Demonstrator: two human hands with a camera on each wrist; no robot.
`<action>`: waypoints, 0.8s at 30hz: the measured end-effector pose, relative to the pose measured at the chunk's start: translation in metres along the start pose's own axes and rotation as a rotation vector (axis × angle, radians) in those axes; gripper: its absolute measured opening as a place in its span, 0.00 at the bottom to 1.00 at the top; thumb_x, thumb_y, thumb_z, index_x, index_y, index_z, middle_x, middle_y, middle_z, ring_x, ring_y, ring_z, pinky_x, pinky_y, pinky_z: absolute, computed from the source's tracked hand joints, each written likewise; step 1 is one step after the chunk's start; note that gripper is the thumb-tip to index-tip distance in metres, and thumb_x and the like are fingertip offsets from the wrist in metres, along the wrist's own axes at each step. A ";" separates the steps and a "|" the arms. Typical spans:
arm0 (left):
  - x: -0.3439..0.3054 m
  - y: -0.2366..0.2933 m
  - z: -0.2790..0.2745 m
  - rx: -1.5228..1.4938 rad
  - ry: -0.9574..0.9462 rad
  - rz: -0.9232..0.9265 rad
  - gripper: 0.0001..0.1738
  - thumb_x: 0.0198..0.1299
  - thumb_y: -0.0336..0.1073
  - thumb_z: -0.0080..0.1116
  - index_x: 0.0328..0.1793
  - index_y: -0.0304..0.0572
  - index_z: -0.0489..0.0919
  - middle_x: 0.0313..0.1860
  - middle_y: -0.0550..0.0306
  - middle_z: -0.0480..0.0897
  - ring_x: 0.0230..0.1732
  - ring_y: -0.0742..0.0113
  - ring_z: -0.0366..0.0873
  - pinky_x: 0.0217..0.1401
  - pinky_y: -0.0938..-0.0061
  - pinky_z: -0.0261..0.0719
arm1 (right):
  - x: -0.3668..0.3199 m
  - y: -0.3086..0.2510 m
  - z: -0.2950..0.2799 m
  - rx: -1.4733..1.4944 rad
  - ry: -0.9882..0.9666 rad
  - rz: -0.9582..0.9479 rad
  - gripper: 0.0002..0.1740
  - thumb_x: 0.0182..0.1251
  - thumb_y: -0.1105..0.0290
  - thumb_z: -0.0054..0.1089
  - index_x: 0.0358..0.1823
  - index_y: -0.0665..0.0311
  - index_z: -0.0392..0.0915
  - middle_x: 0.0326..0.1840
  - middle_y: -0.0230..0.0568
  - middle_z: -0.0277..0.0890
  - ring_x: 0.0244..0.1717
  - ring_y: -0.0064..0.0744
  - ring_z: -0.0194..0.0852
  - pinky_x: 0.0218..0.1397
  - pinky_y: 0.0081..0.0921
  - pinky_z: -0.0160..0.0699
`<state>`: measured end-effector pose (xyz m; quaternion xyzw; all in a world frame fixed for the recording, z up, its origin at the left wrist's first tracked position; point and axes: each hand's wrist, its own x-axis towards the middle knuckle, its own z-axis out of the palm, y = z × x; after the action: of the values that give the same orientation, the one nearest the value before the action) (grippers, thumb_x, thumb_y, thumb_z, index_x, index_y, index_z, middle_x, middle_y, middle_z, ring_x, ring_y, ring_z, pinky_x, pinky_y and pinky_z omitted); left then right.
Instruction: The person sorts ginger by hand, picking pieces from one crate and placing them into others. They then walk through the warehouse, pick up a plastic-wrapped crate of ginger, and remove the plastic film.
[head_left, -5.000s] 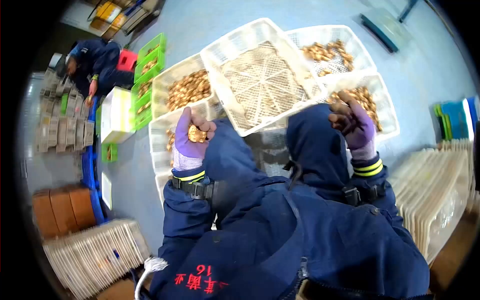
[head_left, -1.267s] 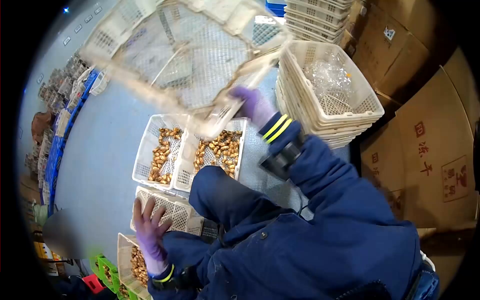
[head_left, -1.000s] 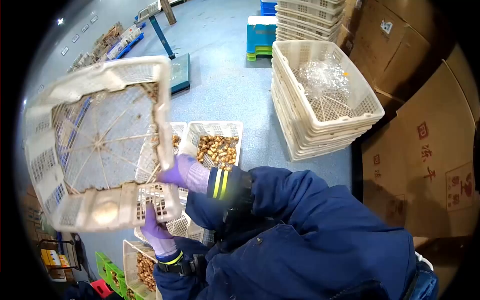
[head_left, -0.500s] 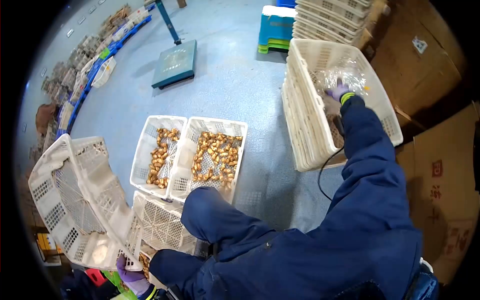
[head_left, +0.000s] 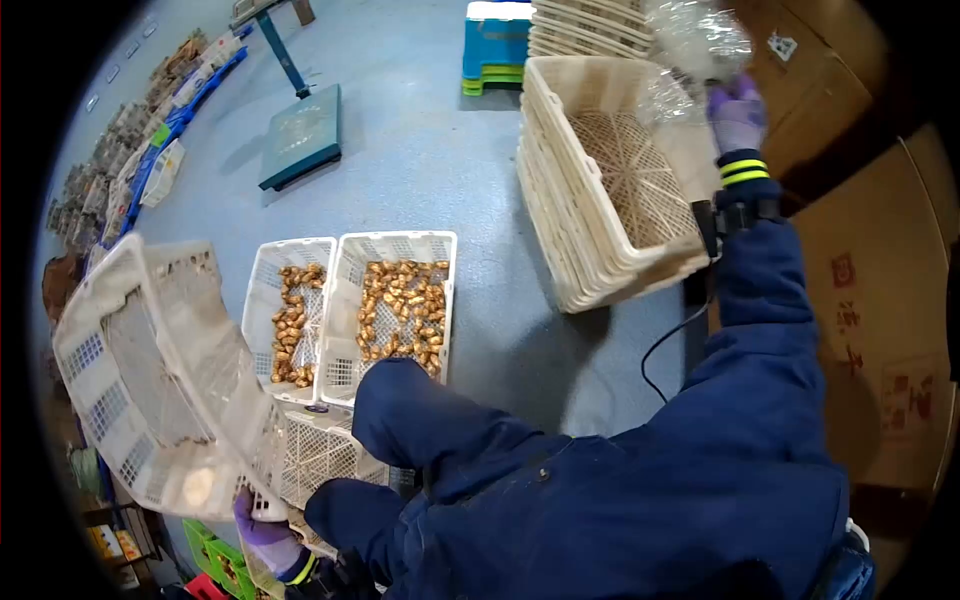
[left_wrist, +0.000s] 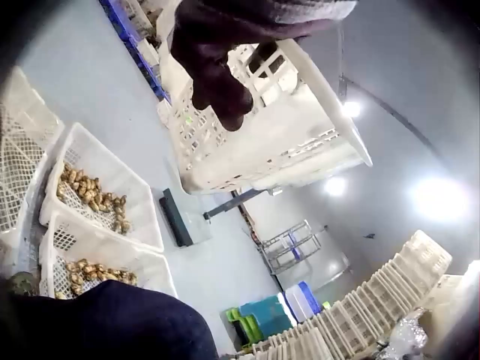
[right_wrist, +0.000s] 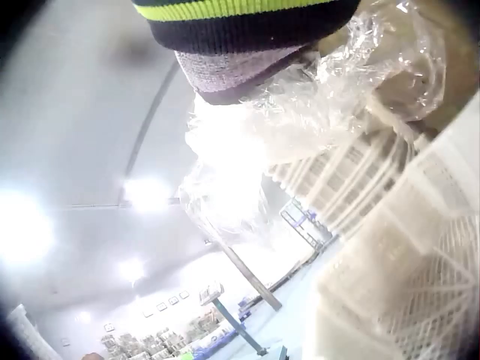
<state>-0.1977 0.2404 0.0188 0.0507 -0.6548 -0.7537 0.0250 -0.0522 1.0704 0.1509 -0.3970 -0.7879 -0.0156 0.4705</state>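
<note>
At the lower left of the head view, my left hand (head_left: pixel 268 535) grips the rim of a tilted white mesh crate (head_left: pixel 145 430), held off the floor. The left wrist view shows that hand (left_wrist: pixel 217 64) with its fingers at the crate's slotted wall (left_wrist: pixel 300 124). My right hand (head_left: pixel 738 118), at the upper right, holds crumpled clear plastic (head_left: pixel 700 45) above the stack of white crates (head_left: pixel 575 215). In the right wrist view the plastic (right_wrist: pixel 315 97) hangs by the glove, whose fingers are hidden. The stack's top crate shows a bare mesh bottom.
Two white crates (head_left: pixel 387 240) with golden-brown pieces (head_left: pixel 405 300) stand on the floor before my knees, beside another mesh crate (head_left: pixel 320 455). A teal platform scale (head_left: pixel 303 135) stands further off. Cardboard boxes (head_left: pixel 865 310) line the right side; green baskets (head_left: pixel 228 565) are at the lower left.
The right hand went from the mushroom crates' side into the stack's top crate and has lifted the plastic up and out. The left hand carried the crate to the left and keeps hold of it.
</note>
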 end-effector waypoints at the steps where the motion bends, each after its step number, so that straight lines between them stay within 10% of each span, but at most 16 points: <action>1: 0.007 0.002 0.013 -0.192 -0.001 -0.083 0.16 0.62 0.34 0.48 0.52 0.33 0.76 0.47 0.48 0.79 0.48 0.60 0.76 0.54 0.67 0.76 | 0.002 0.014 -0.034 0.074 0.073 -0.015 0.19 0.56 0.61 0.57 0.44 0.67 0.76 0.36 0.53 0.79 0.35 0.51 0.77 0.40 0.37 0.73; 3: 0.021 -0.008 0.023 -0.060 0.022 -0.049 0.18 0.62 0.37 0.48 0.52 0.33 0.76 0.48 0.47 0.79 0.48 0.60 0.77 0.54 0.65 0.76 | -0.022 0.034 -0.096 -0.025 0.179 0.052 0.14 0.54 0.61 0.56 0.36 0.65 0.78 0.32 0.53 0.79 0.35 0.53 0.78 0.42 0.42 0.74; 6: 0.019 0.004 0.073 -0.289 -0.203 -0.176 0.18 0.61 0.36 0.48 0.52 0.30 0.76 0.47 0.49 0.79 0.48 0.61 0.77 0.51 0.67 0.76 | -0.122 0.106 -0.124 -0.156 0.075 0.256 0.27 0.62 0.57 0.52 0.55 0.71 0.71 0.52 0.58 0.75 0.52 0.54 0.74 0.55 0.37 0.70; 7: 0.005 0.017 0.105 -0.294 -0.170 -0.143 0.18 0.60 0.35 0.48 0.52 0.29 0.76 0.46 0.49 0.80 0.46 0.62 0.78 0.51 0.67 0.76 | -0.175 0.153 -0.114 -0.090 -0.088 0.449 0.29 0.63 0.54 0.48 0.56 0.72 0.70 0.53 0.63 0.73 0.54 0.60 0.70 0.58 0.41 0.68; 8: 0.006 0.011 0.111 -0.170 -0.149 -0.060 0.18 0.59 0.34 0.48 0.51 0.29 0.76 0.44 0.49 0.80 0.44 0.62 0.78 0.49 0.69 0.77 | -0.245 0.213 -0.099 -0.695 -0.408 0.345 0.29 0.63 0.53 0.49 0.54 0.72 0.71 0.53 0.64 0.72 0.56 0.60 0.69 0.59 0.43 0.68; 10: -0.001 0.010 0.125 -0.110 -0.147 -0.011 0.17 0.56 0.32 0.50 0.49 0.28 0.76 0.39 0.49 0.81 0.40 0.62 0.80 0.46 0.70 0.78 | -0.347 0.274 -0.065 -0.795 -1.319 0.102 0.35 0.61 0.45 0.52 0.60 0.66 0.69 0.59 0.59 0.69 0.59 0.56 0.69 0.61 0.42 0.68; 13: -0.018 0.024 0.145 -0.133 -0.213 -0.083 0.15 0.53 0.30 0.52 0.45 0.27 0.76 0.37 0.49 0.81 0.35 0.63 0.80 0.40 0.73 0.80 | -0.375 0.195 -0.069 -0.602 -1.741 0.062 0.30 0.57 0.46 0.55 0.51 0.62 0.77 0.54 0.54 0.74 0.57 0.51 0.71 0.60 0.38 0.69; 15: -0.015 0.006 0.148 -0.057 -0.255 -0.058 0.17 0.52 0.30 0.53 0.47 0.28 0.74 0.37 0.49 0.80 0.35 0.63 0.81 0.39 0.73 0.82 | -0.355 0.131 -0.047 -0.684 -1.599 0.138 0.25 0.57 0.47 0.54 0.43 0.61 0.81 0.43 0.51 0.80 0.48 0.51 0.77 0.53 0.37 0.74; 16: -0.018 0.003 0.153 -0.042 -0.283 -0.074 0.18 0.51 0.31 0.53 0.48 0.29 0.73 0.38 0.50 0.80 0.35 0.63 0.81 0.39 0.74 0.82 | -0.323 0.081 -0.054 -0.392 -1.685 -0.282 0.24 0.59 0.48 0.54 0.35 0.64 0.82 0.30 0.49 0.81 0.34 0.48 0.81 0.44 0.38 0.76; 18: -0.017 0.008 0.152 0.004 -0.294 -0.036 0.20 0.50 0.31 0.54 0.49 0.28 0.73 0.37 0.50 0.81 0.35 0.64 0.80 0.39 0.74 0.82 | -0.270 -0.089 -0.100 -0.010 -1.576 0.220 0.27 0.62 0.47 0.54 0.25 0.69 0.77 0.15 0.40 0.73 0.17 0.29 0.73 0.27 0.26 0.73; 20: -0.021 0.005 0.158 0.004 -0.295 0.003 0.18 0.52 0.29 0.53 0.50 0.28 0.73 0.38 0.52 0.80 0.36 0.66 0.79 0.40 0.75 0.79 | -0.253 -0.189 -0.127 0.470 -1.644 0.180 0.36 0.63 0.47 0.54 0.63 0.66 0.65 0.29 0.37 0.76 0.23 0.22 0.73 0.26 0.19 0.71; 22: -0.023 0.000 0.160 -0.017 -0.291 0.036 0.16 0.54 0.26 0.52 0.51 0.29 0.74 0.40 0.55 0.79 0.39 0.70 0.77 0.43 0.78 0.75 | -0.263 -0.240 -0.130 0.878 -1.823 0.213 0.41 0.65 0.48 0.53 0.72 0.61 0.51 0.38 0.39 0.75 0.29 0.24 0.75 0.27 0.18 0.73; 24: -0.032 0.013 0.168 0.083 -0.286 0.112 0.19 0.55 0.25 0.53 0.54 0.29 0.72 0.43 0.53 0.79 0.42 0.69 0.77 0.46 0.77 0.75 | -0.291 -0.287 -0.126 1.303 -1.776 0.500 0.32 0.67 0.50 0.50 0.65 0.62 0.60 0.50 0.42 0.71 0.35 0.27 0.77 0.28 0.20 0.76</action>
<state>-0.1846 0.4077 0.0560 -0.0924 -0.6842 -0.7228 -0.0286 -0.0734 0.6458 0.1019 -0.0930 -0.5997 0.7807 -0.1490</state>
